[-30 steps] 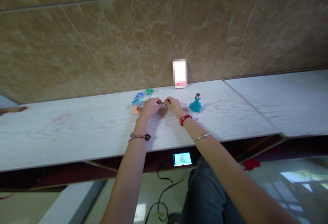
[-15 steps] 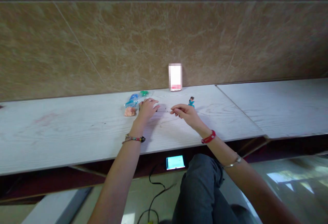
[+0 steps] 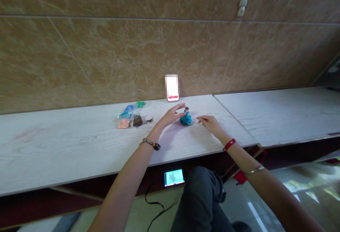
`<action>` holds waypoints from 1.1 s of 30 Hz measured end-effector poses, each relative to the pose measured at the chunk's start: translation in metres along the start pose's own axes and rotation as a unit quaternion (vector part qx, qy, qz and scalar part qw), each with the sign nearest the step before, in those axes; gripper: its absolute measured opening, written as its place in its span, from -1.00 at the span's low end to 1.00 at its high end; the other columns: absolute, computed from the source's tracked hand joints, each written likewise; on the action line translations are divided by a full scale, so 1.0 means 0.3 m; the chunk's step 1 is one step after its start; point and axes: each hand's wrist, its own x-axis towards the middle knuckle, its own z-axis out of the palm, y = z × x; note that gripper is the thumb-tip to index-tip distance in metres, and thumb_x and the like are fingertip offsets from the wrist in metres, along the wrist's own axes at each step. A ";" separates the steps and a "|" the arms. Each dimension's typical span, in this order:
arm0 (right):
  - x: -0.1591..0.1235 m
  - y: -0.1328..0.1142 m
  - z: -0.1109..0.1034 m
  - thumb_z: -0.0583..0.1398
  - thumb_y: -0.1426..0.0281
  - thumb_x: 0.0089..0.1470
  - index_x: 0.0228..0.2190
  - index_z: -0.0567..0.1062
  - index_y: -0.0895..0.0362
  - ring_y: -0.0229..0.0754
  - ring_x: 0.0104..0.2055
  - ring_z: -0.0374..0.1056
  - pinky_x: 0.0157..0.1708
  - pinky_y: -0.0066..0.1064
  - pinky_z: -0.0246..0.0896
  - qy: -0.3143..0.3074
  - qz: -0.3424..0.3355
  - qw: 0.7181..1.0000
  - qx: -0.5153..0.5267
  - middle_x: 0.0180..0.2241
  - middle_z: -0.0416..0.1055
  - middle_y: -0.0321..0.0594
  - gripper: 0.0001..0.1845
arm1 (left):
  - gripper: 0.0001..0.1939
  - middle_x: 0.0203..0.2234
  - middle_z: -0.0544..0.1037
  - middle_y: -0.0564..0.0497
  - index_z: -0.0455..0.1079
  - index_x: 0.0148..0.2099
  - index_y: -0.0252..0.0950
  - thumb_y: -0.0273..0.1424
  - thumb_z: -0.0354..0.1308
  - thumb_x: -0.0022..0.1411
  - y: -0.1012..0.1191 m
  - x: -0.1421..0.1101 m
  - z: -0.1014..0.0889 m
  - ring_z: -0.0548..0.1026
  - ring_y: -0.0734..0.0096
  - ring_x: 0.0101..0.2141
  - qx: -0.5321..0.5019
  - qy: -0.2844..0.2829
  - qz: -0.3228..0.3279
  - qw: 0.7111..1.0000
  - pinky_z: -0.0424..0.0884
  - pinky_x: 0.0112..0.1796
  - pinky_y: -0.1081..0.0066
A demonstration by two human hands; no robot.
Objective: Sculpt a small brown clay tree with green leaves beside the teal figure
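A small doll figurine (image 3: pixel 185 119) with dark hair and a wide blue dress stands upright on the white bench. At its left side is my left hand (image 3: pixel 170 115), thumb and fingers apart; whether it touches the figurine I cannot tell. To the right of the figurine, my right hand (image 3: pixel 210 124) has its fingers pinched together, and anything between them is too small to make out. Further left on the bench sit a brown clay lump (image 3: pixel 137 120) in clear wrap, a small dark brown piece (image 3: pixel 150 120) and a pinkish clay pack (image 3: pixel 123 123).
Behind the clay lie blue packs (image 3: pixel 125 113) and a green pack (image 3: pixel 140 103). A phone (image 3: pixel 172 90) with a bright screen leans on the tiled wall. Below the bench edge, a lit screen device (image 3: pixel 174 178) rests near my knee, with a black cable (image 3: pixel 156 214) close by.
My left hand has left the clay packs and moved right to the figurine, uncovering the brown lump. My right hand has shifted right, away from the bench's middle. The view has also shifted.
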 end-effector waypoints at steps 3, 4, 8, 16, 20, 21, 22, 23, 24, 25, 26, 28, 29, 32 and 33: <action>0.043 0.000 0.010 0.14 0.44 -0.13 -0.48 0.51 0.15 -0.31 -0.55 0.29 -0.50 -0.47 0.13 0.011 -0.010 1.000 -0.025 -0.56 0.46 -0.25 -0.87 | -0.53 -0.04 0.39 -0.18 0.23 0.05 -0.32 -0.32 0.09 0.08 -0.021 0.009 0.011 0.33 0.25 -0.01 -0.050 0.049 0.004 0.998 0.28 -0.09 0.27; 0.055 0.001 0.014 0.16 0.46 -0.14 -0.51 0.50 0.15 -0.29 -0.53 0.31 -0.47 -0.47 0.14 0.014 -0.012 0.999 -0.033 -0.56 0.46 -0.25 -0.90 | -0.54 -0.06 0.40 -0.19 0.24 0.04 -0.35 -0.32 0.09 0.08 -0.030 0.006 0.013 0.35 0.27 -0.04 -0.056 0.060 -0.001 0.997 0.28 -0.09 0.28; 0.087 0.009 0.028 0.11 0.46 -0.06 -0.64 0.42 0.15 -0.30 -0.54 0.29 -0.47 -0.48 0.10 0.020 -0.016 0.998 -0.061 -0.65 0.39 -0.29 -0.81 | -0.52 -0.11 0.43 -0.19 0.27 0.01 -0.36 -0.30 0.15 0.02 -0.057 -0.014 0.008 0.39 0.27 -0.09 -0.024 0.038 -0.028 0.999 0.31 -0.15 0.31; 0.106 0.038 0.027 0.14 0.43 -0.07 -0.58 0.44 0.17 -0.31 -0.53 0.31 -0.48 -0.49 0.14 0.002 -0.030 0.999 -0.042 -0.59 0.43 -0.28 -0.87 | -0.50 -0.14 0.45 -0.18 0.26 0.01 -0.36 -0.32 0.17 0.00 -0.054 -0.004 -0.007 0.41 0.29 -0.12 0.013 0.046 -0.057 0.997 0.31 -0.16 0.30; 0.101 0.032 0.022 0.20 0.51 -0.17 -0.51 0.50 0.16 -0.29 -0.42 0.37 -0.37 -0.47 0.19 -0.005 -0.049 0.998 -0.033 -0.47 0.50 -0.26 -0.92 | -0.51 -0.15 0.46 -0.18 0.28 -0.01 -0.37 -0.31 0.17 -0.01 -0.047 -0.005 0.001 0.40 0.30 -0.12 0.011 0.035 -0.056 0.998 0.31 -0.18 0.32; 0.098 0.029 0.022 0.20 0.50 -0.17 -0.54 0.51 0.15 -0.28 -0.43 0.36 -0.37 -0.45 0.19 -0.003 -0.051 0.998 -0.037 -0.50 0.49 -0.26 -0.93 | -0.50 -0.15 0.45 -0.19 0.27 0.00 -0.38 -0.32 0.17 -0.02 -0.046 -0.007 0.002 0.39 0.29 -0.11 0.011 0.031 -0.055 0.998 0.31 -0.19 0.33; 0.095 0.026 0.021 0.20 0.49 -0.16 -0.58 0.50 0.15 -0.27 -0.46 0.35 -0.38 -0.44 0.19 0.001 -0.051 0.998 -0.041 -0.54 0.48 -0.26 -0.94 | -0.49 -0.14 0.45 -0.20 0.27 0.00 -0.38 -0.31 0.18 -0.02 -0.045 -0.009 0.003 0.39 0.28 -0.11 0.012 0.027 -0.056 0.998 0.32 -0.20 0.33; 0.093 0.023 0.020 0.21 0.47 -0.17 -0.62 0.50 0.15 -0.26 -0.49 0.33 -0.41 -0.43 0.18 0.006 -0.050 0.998 -0.046 -0.58 0.47 -0.26 -0.92 | -0.49 -0.14 0.45 -0.20 0.28 0.00 -0.38 -0.31 0.18 -0.03 -0.045 -0.010 0.004 0.39 0.27 -0.11 0.013 0.023 -0.055 0.998 0.32 -0.22 0.34; 0.091 0.020 0.020 0.22 0.44 -0.18 -0.64 0.49 0.15 -0.27 -0.52 0.31 -0.43 -0.42 0.17 0.010 -0.050 0.998 -0.048 -0.62 0.44 -0.27 -0.91 | -0.48 -0.13 0.45 -0.19 0.28 -0.01 -0.38 -0.30 0.19 -0.04 -0.046 -0.011 0.005 0.39 0.26 -0.10 0.014 0.019 -0.054 0.998 0.32 -0.23 0.34; 0.090 0.017 0.020 0.24 0.42 -0.20 -0.65 0.48 0.15 -0.27 -0.54 0.30 -0.45 -0.43 0.16 0.014 -0.050 0.997 -0.048 -0.63 0.43 -0.28 -0.91 | -0.48 -0.13 0.45 -0.18 0.29 -0.01 -0.36 -0.30 0.19 -0.04 -0.048 -0.011 0.006 0.39 0.25 -0.10 0.015 0.015 -0.050 0.999 0.32 -0.24 0.35; 0.088 0.013 0.021 0.25 0.41 -0.21 -0.64 0.48 0.16 -0.28 -0.54 0.29 -0.45 -0.44 0.16 0.018 -0.052 0.997 -0.045 -0.63 0.43 -0.29 -0.92 | -0.49 -0.13 0.45 -0.16 0.30 -0.02 -0.34 -0.29 0.19 -0.05 -0.050 -0.011 0.007 0.39 0.25 -0.11 0.013 0.010 -0.045 0.999 0.32 -0.25 0.35; 0.087 0.005 0.025 0.23 0.41 -0.19 -0.59 0.48 0.15 -0.29 -0.50 0.31 -0.44 -0.46 0.18 0.023 -0.059 0.997 -0.035 -0.58 0.45 -0.29 -0.94 | -0.53 -0.14 0.46 -0.13 0.32 -0.04 -0.32 -0.29 0.19 -0.05 -0.054 -0.009 0.013 0.40 0.25 -0.13 0.010 0.001 -0.036 0.999 0.33 -0.27 0.36; 0.086 0.000 0.028 0.21 0.41 -0.16 -0.55 0.49 0.15 -0.29 -0.47 0.33 -0.42 -0.46 0.20 0.024 -0.065 0.997 -0.026 -0.54 0.46 -0.29 -0.94 | -0.55 -0.15 0.46 -0.12 0.34 -0.07 -0.32 -0.29 0.19 -0.04 -0.056 -0.009 0.017 0.41 0.26 -0.16 0.010 -0.001 -0.033 0.999 0.34 -0.29 0.37; 0.082 -0.013 0.043 0.19 0.42 -0.12 -0.45 0.52 0.14 -0.27 -0.42 0.36 -0.36 -0.43 0.23 0.018 -0.077 0.997 0.022 -0.45 0.50 -0.25 -0.88 | -0.65 -0.20 0.48 -0.10 0.38 -0.17 -0.33 -0.30 0.19 -0.05 -0.059 -0.006 0.028 0.44 0.29 -0.23 0.022 0.002 -0.038 0.999 0.35 -0.32 0.37; 0.080 -0.016 0.048 0.19 0.43 -0.13 -0.42 0.53 0.14 -0.26 -0.41 0.37 -0.35 -0.42 0.24 0.017 -0.075 0.996 0.038 -0.44 0.50 -0.24 -0.86 | -0.67 -0.22 0.49 -0.09 0.39 -0.21 -0.34 -0.30 0.19 -0.05 -0.060 -0.004 0.032 0.44 0.30 -0.25 0.027 0.005 -0.040 0.999 0.35 -0.33 0.38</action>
